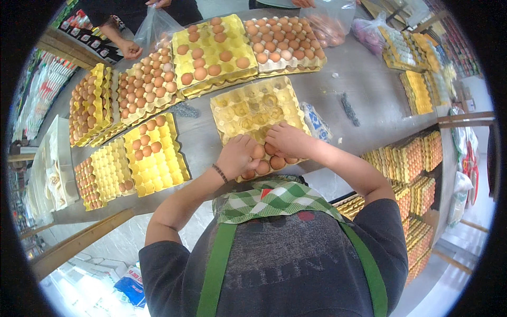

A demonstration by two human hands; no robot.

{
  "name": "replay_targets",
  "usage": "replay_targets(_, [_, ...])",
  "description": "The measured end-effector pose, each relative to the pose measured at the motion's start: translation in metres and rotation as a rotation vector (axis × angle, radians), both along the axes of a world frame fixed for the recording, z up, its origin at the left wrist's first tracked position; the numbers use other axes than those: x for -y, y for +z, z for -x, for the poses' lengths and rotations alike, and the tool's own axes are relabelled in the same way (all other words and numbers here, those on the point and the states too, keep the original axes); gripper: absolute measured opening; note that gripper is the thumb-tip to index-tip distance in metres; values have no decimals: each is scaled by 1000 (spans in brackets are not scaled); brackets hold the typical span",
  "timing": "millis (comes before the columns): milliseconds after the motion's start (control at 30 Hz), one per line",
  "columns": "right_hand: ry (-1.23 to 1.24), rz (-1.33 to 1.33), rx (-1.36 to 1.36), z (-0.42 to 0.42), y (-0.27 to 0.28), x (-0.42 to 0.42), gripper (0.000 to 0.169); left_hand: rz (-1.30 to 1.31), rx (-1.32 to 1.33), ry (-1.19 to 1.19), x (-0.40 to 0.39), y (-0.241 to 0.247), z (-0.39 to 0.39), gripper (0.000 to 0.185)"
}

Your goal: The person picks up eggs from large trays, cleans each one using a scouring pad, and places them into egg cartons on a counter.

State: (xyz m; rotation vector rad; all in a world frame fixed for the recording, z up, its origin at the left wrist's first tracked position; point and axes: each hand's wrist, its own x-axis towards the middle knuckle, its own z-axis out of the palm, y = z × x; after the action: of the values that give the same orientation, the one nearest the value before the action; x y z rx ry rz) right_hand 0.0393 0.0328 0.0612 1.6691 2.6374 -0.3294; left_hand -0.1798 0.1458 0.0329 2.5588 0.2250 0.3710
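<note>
Directly before me lies a yellow pulp egg tray [253, 105], with bare cups in its far rows and several brown eggs [263, 167] in the rows nearest my apron. My left hand [239, 155], with a dark beaded bracelet at the wrist, has its thumb and fingers around a brown egg [258, 151] over the near part of the tray. Beside it, my right hand [292, 140] curls over another brown egg [271, 149], which its fingers partly hide. Whether these two eggs touch the cups is hidden.
Stacked trays of brown eggs [216, 51] [281, 37] line the table's far side. A part-filled yellow tray [156, 154] lies left. A patterned blue-and-white cloth [315, 121] touches the right. Across the table, a person's hand [130, 49] is near a plastic bag [156, 29]. Egg-filled shelves [416, 158] stand right.
</note>
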Motion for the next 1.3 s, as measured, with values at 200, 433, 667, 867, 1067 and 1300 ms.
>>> replay_targets(200, [-8,54,-194,-12,-7,-6,34,240,214,439,-55,18,-28,35])
replay_targets(433, [-571,487,-914,-34,19,-17,34,-33,280,593,-157,19,-109,34])
replay_targets(667, [-706,-182,-1043,-73,6,-161,46,-327,143,567,-190,-17,-123,30])
replay_targets(867, [-717,-454,-383,-94,-54,-262,26,-346,-19,604,-194,-13,-131,28])
replay_targets(1067, [-630,-364,-575,-96,-23,-195,22,46,259,399,-117,2,-114,25])
replay_targets(1300, [-822,193,-347,-74,21,7,25,297,-16,-96,21,4,-94,23])
